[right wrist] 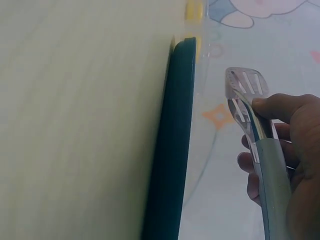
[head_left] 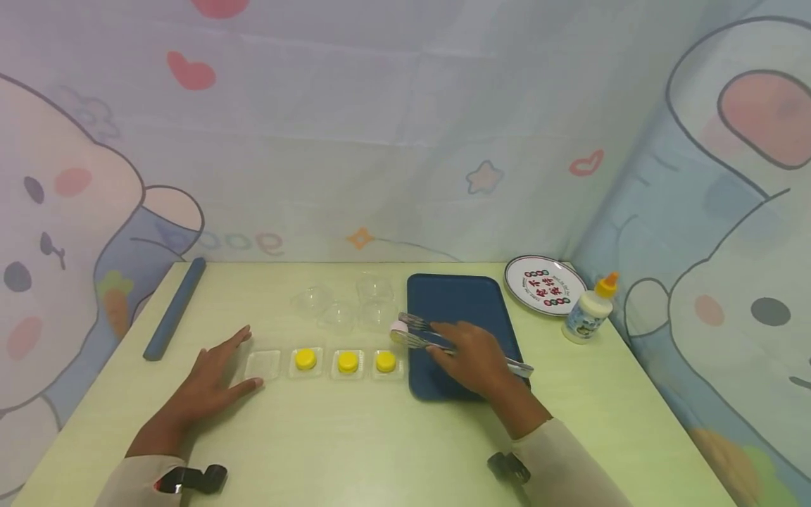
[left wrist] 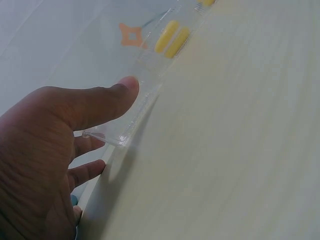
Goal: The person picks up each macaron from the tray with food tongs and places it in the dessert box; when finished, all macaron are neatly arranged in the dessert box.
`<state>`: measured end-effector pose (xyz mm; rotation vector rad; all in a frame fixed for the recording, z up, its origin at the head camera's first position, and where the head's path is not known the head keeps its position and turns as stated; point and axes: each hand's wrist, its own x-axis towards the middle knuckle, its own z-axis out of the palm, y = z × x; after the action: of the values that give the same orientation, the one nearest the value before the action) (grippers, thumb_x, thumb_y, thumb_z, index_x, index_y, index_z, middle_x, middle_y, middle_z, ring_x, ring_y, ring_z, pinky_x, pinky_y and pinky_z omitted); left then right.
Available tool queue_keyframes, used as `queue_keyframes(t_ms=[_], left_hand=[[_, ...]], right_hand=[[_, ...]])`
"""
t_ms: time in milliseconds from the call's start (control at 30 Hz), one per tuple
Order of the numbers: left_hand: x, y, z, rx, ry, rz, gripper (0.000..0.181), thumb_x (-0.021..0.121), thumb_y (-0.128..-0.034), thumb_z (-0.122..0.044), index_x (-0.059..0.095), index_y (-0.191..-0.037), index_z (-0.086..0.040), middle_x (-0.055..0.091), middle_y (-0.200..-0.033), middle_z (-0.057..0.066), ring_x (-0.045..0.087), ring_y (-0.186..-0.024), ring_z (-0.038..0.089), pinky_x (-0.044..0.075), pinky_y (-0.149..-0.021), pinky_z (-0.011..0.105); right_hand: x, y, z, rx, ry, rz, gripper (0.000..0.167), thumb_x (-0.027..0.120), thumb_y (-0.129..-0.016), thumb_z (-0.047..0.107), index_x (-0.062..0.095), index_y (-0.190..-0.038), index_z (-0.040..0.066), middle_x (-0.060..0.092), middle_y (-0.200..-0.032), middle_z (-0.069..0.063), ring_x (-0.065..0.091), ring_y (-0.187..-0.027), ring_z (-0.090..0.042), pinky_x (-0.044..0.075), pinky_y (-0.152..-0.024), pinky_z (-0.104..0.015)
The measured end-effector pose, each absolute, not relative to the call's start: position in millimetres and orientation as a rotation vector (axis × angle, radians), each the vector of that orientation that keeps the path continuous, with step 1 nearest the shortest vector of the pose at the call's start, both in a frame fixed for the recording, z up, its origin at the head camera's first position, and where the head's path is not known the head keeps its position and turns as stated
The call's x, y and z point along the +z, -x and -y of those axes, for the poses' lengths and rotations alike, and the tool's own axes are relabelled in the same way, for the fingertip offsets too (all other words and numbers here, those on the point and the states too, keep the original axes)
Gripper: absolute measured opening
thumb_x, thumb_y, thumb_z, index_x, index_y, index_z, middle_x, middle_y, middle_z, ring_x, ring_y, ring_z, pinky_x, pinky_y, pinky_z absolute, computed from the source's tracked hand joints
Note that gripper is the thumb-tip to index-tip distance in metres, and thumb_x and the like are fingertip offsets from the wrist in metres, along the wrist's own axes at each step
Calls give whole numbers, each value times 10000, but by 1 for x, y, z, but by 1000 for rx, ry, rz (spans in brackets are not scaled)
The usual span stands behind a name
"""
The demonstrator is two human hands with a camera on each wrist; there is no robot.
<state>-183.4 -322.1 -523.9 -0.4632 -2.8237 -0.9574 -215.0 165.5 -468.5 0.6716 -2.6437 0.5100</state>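
My right hand (head_left: pixel 472 355) grips metal tongs (right wrist: pixel 272 185) with slotted heads, above the dark blue tray (head_left: pixel 453 296). Between the heads, past the tray's left edge, is a small pale pinkish piece (head_left: pixel 399 327); its kind is unclear. My left hand (head_left: pixel 212 377) has its fingers spread beside a bare clear plastic base (head_left: pixel 262 365), thumb at the near edge and fingers on the far side; whether it touches is hard to tell. To the right, three similar bases each carry a yellow, round, macaron-like piece (head_left: pixel 305 359), which shows two layers in the left wrist view.
Several clear plastic domes (head_left: pixel 338 317) stand behind the row of bases. At the back right are a white printed plate (head_left: pixel 535 278) and a glue-type bottle (head_left: pixel 588 317) with an orange tip. A grey-blue bar (head_left: pixel 175 310) lies along the left table edge.
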Motion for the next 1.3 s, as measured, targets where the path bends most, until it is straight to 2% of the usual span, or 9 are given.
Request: queue_keyframes(t_ms=[200, 333, 567, 833, 1033, 1300], left_hand=[[-524, 183, 320, -921, 454, 2825, 999, 841, -935, -304, 279, -1697, 13, 456, -1639, 345, 380, -1501, 644, 132, -1180, 916], [-526, 182, 321, -928, 456, 2821, 1002, 844, -932, -304, 279, -1698, 10, 462, -1633, 346, 382, -1498, 645, 129, -1179, 917], [-528, 183, 321, -919, 439, 2842, 1012, 833, -941, -326, 257, -1708, 0, 449, -1647, 344, 366, -1516, 640, 117, -1197, 906], [-528, 183, 320, -910, 436, 2850, 1012, 840, -936, -328, 269, -1703, 2, 462, -1640, 343, 380, -1508, 637, 139, -1189, 905], [-525, 185, 320, -926, 441, 2852, 1016, 835, -946, -333, 251, -1714, -13, 454, -1654, 333, 364, -1519, 643, 112, -1197, 906], [-527, 186, 322, -925, 455, 2837, 1012, 838, -948, -321, 250, -1716, -20, 473, -1640, 331, 374, -1507, 649, 111, -1189, 914]], right_hand=[[-466, 218, -150, 569, -749, 2609, 398, 838, -958, 299, 796, -1322, 143, 823, -1040, -89, 696, -805, -210, 555, -648, -395], [-465, 219, -137, 576, -788, 2599, 380, 843, -956, 288, 798, -1313, 163, 822, -1027, -88, 682, -785, -199, 533, -622, -378], [-464, 220, -109, 558, -849, 2616, 408, 835, -967, 293, 780, -1353, 173, 830, -1053, -63, 695, -817, -179, 533, -639, -335], [-464, 222, -76, 479, -955, 2628, 415, 788, -1003, 339, 758, -1386, 181, 836, -1148, -48, 783, -974, -213, 631, -732, -405], [-459, 219, -55, 463, -970, 2682, 422, 761, -1027, 369, 742, -1417, 210, 829, -1161, -19, 777, -997, -187, 622, -730, -356], [-461, 222, -27, 375, -986, 2692, 413, 746, -1035, 403, 738, -1417, 248, 821, -1081, 20, 743, -894, -132, 569, -675, -300]])
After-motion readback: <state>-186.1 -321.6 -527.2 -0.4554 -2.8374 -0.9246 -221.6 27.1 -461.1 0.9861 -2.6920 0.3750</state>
